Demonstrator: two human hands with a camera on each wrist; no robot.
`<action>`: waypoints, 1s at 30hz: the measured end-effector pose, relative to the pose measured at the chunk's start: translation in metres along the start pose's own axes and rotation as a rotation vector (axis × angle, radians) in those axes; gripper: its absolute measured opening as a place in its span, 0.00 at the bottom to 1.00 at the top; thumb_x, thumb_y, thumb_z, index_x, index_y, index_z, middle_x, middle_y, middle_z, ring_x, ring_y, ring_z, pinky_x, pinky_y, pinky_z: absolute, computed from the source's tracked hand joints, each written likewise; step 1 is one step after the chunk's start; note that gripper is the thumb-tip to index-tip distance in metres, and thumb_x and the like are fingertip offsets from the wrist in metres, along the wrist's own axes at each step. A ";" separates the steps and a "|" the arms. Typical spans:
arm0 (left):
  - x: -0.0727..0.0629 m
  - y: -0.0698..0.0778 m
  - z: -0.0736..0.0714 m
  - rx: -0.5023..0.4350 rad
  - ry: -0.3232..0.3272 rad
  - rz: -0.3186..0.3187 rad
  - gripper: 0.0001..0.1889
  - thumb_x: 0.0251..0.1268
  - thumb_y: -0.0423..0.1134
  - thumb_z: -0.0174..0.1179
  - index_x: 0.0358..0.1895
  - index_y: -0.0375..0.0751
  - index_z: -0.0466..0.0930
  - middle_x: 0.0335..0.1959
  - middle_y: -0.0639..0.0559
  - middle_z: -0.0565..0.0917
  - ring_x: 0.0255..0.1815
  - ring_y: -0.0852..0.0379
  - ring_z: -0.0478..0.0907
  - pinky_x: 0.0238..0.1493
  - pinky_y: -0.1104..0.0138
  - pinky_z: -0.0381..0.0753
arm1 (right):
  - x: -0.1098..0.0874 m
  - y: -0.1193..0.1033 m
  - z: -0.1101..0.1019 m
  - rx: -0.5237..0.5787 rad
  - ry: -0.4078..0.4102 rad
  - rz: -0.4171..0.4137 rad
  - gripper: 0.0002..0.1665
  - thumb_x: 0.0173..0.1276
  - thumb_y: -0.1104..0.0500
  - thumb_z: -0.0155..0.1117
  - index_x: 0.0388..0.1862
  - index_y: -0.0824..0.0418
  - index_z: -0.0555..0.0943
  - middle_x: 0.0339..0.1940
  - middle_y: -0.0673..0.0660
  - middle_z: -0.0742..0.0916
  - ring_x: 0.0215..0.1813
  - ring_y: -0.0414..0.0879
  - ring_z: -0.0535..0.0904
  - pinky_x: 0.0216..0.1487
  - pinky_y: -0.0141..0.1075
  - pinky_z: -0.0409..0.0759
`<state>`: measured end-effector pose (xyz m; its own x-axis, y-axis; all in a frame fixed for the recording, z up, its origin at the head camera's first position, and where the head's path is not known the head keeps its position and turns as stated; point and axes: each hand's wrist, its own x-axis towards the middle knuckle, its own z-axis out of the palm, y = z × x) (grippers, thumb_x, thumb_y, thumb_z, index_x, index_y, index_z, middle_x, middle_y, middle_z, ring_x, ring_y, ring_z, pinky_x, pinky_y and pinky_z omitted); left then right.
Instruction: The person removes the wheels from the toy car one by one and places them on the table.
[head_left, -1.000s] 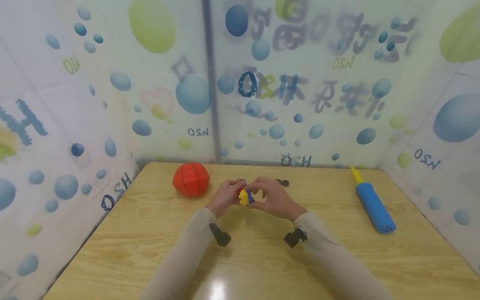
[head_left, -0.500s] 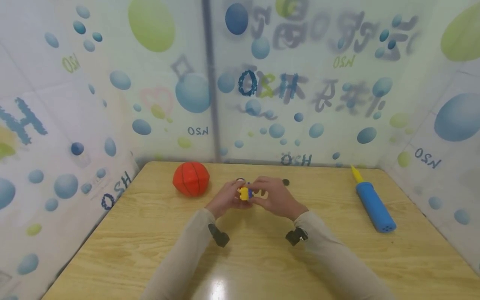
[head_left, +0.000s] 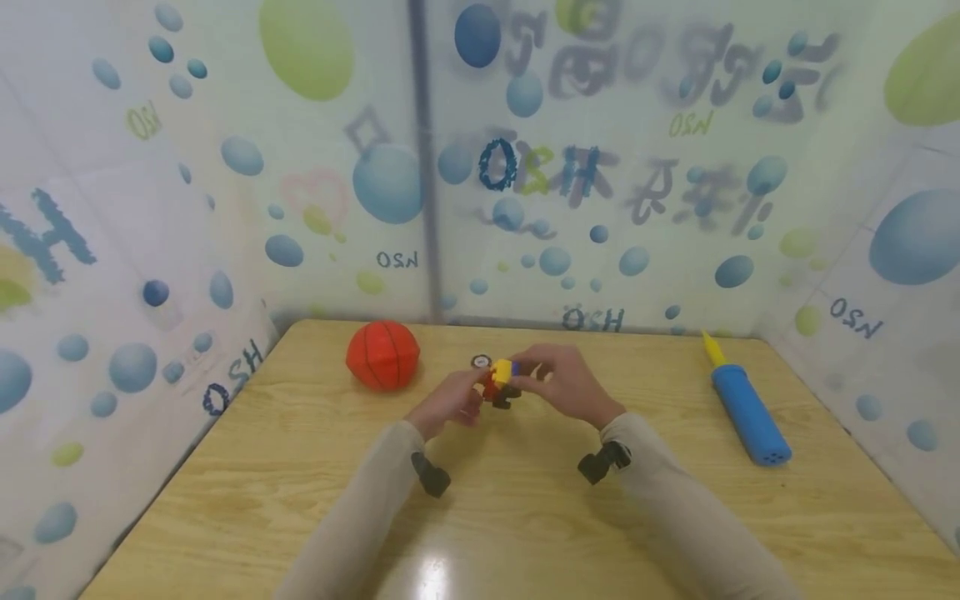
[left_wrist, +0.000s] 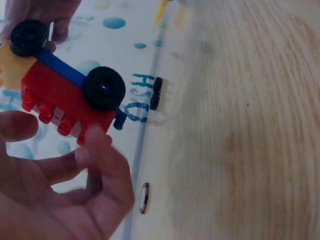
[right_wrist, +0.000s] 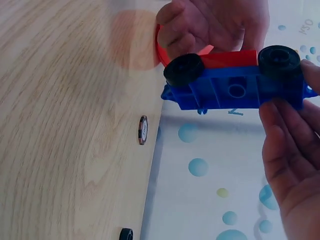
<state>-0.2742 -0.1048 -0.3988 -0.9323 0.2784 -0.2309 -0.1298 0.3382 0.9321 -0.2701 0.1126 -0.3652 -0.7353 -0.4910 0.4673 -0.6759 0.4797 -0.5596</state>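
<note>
A toy block car (head_left: 501, 379) is held above the table, tilted, with red and yellow bricks on a blue wheeled base. My right hand (head_left: 567, 382) grips its yellow end between thumb and fingers. The right wrist view shows the base's blue underside (right_wrist: 225, 90) and black wheels. My left hand (head_left: 448, 402) is at the red end, its fingers loosely bent. In the left wrist view, a blurred finger (left_wrist: 102, 155) overlaps the corner of the red brick (left_wrist: 65, 100); whether it presses there is hard to tell. The thumb lies close to the studs.
A small round disc (head_left: 482, 362) lies on the wooden table (head_left: 645, 500) behind the hands. Nearby is a small black wheel (left_wrist: 156, 93). The red ball (head_left: 383, 357) sits back left, and a blue hand pump (head_left: 750, 415) lies on the right. Printed walls surround the back and sides.
The car has risen slightly and turned, bringing its red part and wheels into sight. My left hand has drawn back from around it, while the right keeps its grip. The disc is now uncovered.
</note>
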 end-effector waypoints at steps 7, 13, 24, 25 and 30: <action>-0.004 0.000 0.003 0.115 0.134 0.268 0.21 0.80 0.49 0.45 0.63 0.42 0.79 0.62 0.42 0.81 0.65 0.43 0.75 0.68 0.47 0.74 | 0.003 0.007 -0.006 0.114 -0.061 0.118 0.14 0.67 0.55 0.70 0.50 0.57 0.88 0.41 0.55 0.92 0.39 0.41 0.86 0.39 0.34 0.84; -0.006 0.000 0.006 0.079 0.046 0.494 0.26 0.69 0.30 0.56 0.70 0.47 0.68 0.65 0.41 0.80 0.67 0.41 0.77 0.70 0.44 0.73 | 0.005 0.017 -0.014 0.245 -0.145 0.231 0.16 0.70 0.52 0.67 0.53 0.58 0.86 0.46 0.59 0.91 0.39 0.47 0.85 0.38 0.40 0.84; -0.005 0.004 0.011 0.098 -0.082 0.593 0.36 0.65 0.27 0.63 0.74 0.53 0.61 0.62 0.40 0.82 0.60 0.42 0.83 0.63 0.47 0.80 | 0.011 0.023 -0.020 0.380 -0.181 0.291 0.15 0.72 0.53 0.64 0.50 0.59 0.87 0.42 0.57 0.90 0.42 0.52 0.84 0.40 0.41 0.84; -0.006 0.005 0.012 0.094 -0.090 0.584 0.36 0.66 0.28 0.63 0.74 0.53 0.62 0.63 0.41 0.80 0.60 0.41 0.83 0.63 0.47 0.81 | 0.011 0.024 -0.020 0.392 -0.187 0.291 0.15 0.72 0.53 0.64 0.50 0.60 0.86 0.42 0.56 0.89 0.42 0.51 0.84 0.41 0.42 0.85; -0.008 0.007 0.013 0.072 -0.109 0.522 0.32 0.68 0.33 0.63 0.71 0.60 0.65 0.70 0.47 0.72 0.66 0.41 0.78 0.66 0.49 0.79 | 0.011 0.027 -0.018 0.499 -0.202 0.351 0.17 0.74 0.53 0.62 0.51 0.63 0.85 0.39 0.54 0.87 0.42 0.47 0.83 0.44 0.46 0.86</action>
<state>-0.2632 -0.0928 -0.3946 -0.8257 0.5163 0.2273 0.3691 0.1899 0.9098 -0.2974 0.1333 -0.3625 -0.8516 -0.5167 0.0877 -0.2560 0.2641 -0.9299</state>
